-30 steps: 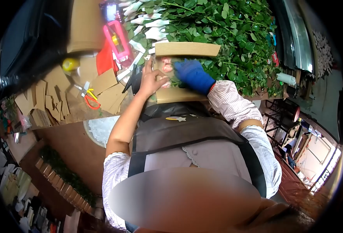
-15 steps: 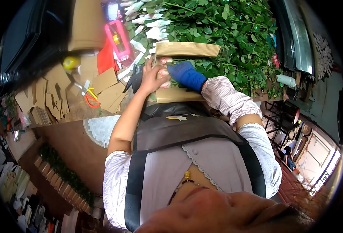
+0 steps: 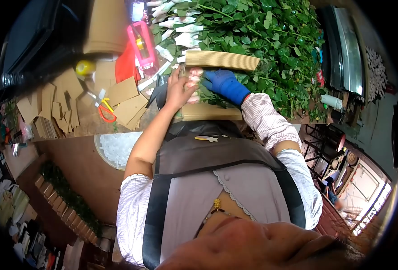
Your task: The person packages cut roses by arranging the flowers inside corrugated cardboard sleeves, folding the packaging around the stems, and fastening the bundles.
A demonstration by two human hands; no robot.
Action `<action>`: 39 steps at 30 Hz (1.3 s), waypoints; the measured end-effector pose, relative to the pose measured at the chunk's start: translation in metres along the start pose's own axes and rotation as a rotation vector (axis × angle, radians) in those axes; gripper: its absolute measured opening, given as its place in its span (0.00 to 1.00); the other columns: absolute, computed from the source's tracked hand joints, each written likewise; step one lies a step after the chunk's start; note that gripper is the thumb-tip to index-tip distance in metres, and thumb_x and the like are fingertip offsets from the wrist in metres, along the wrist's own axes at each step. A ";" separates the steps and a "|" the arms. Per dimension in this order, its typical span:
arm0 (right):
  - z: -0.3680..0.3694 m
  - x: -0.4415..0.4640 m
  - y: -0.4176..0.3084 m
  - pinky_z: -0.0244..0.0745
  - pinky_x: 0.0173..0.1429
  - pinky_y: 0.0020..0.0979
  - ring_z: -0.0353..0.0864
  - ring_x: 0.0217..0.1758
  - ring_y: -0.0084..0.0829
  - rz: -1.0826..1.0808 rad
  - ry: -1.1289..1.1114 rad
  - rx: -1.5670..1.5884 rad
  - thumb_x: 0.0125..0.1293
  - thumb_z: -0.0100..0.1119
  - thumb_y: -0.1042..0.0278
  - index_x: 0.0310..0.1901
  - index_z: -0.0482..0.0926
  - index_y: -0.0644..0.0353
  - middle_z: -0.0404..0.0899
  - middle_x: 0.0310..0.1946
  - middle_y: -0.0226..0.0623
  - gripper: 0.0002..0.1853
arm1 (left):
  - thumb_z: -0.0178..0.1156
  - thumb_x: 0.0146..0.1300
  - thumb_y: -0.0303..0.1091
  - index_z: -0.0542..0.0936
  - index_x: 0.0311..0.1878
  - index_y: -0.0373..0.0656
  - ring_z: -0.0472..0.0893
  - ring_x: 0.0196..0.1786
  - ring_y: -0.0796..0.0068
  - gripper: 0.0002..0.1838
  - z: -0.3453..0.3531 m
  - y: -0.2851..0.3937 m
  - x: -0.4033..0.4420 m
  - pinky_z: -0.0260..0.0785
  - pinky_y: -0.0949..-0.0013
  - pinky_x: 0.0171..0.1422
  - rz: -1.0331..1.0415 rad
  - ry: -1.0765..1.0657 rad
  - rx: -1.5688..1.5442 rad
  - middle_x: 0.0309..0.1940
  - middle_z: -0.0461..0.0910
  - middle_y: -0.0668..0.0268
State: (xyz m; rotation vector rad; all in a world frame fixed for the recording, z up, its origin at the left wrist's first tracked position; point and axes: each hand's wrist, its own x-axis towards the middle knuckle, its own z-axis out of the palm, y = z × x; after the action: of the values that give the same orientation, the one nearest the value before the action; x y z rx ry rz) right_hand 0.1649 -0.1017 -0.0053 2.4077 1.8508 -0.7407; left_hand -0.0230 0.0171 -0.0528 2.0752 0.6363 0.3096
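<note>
Pale pink-and-white rose heads (image 3: 194, 74) lie in a row inside a corrugated cardboard wrap (image 3: 221, 60), whose near flap (image 3: 211, 112) lies flat by the table edge. My bare left hand (image 3: 179, 91) rests against the left side of the heads, fingers stretched and thumb apart. In a blue glove, my right hand (image 3: 225, 85) closes on a rose just behind its head, from the stem side. The glove partly hides the stems and leaves. Under my left wrist sits a dark object (image 3: 159, 92) that I cannot make out.
Leafy rose stems (image 3: 271, 45) and white-netted heads (image 3: 187, 33) cover the far side. Leftward are a pink tape dispenser (image 3: 143, 49), orange-handled scissors (image 3: 105, 112), yellow tape (image 3: 85, 68) and cardboard pieces (image 3: 127, 99). A white roll (image 3: 332, 101) lies right.
The view has shifted slightly. My gloved right hand has drawn back a little from the heads, showing more of them; my left hand stays beside them.
</note>
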 end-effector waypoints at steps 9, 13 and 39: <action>0.020 0.005 -0.006 0.78 0.38 0.48 0.85 0.35 0.47 -0.021 0.091 -0.024 0.66 0.55 0.48 0.49 0.79 0.46 0.84 0.35 0.40 0.16 | 0.76 0.52 0.43 0.70 0.62 0.41 0.66 0.63 0.47 0.37 0.003 0.003 0.002 0.58 0.54 0.71 0.005 0.057 0.015 0.61 0.69 0.49; 0.028 0.009 -0.007 0.78 0.37 0.50 0.84 0.34 0.48 -0.015 0.081 -0.100 0.66 0.56 0.50 0.48 0.80 0.46 0.83 0.34 0.40 0.14 | 0.73 0.54 0.46 0.78 0.58 0.37 0.63 0.70 0.45 0.32 -0.005 0.008 0.010 0.59 0.54 0.74 -0.060 -0.050 0.047 0.68 0.64 0.45; -0.077 -0.058 -0.058 0.77 0.53 0.43 0.82 0.50 0.48 -0.050 0.456 0.502 0.67 0.59 0.62 0.58 0.79 0.55 0.83 0.49 0.44 0.19 | 0.64 0.66 0.34 0.75 0.53 0.38 0.82 0.46 0.58 0.16 -0.062 0.017 -0.001 0.75 0.61 0.49 -0.118 0.277 -0.231 0.50 0.77 0.51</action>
State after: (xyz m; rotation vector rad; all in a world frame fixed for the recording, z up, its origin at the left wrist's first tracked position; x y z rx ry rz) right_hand 0.1282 -0.1149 0.1006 3.0697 2.0841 -0.7894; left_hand -0.0459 0.0526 -0.0042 1.7812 0.8435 0.5810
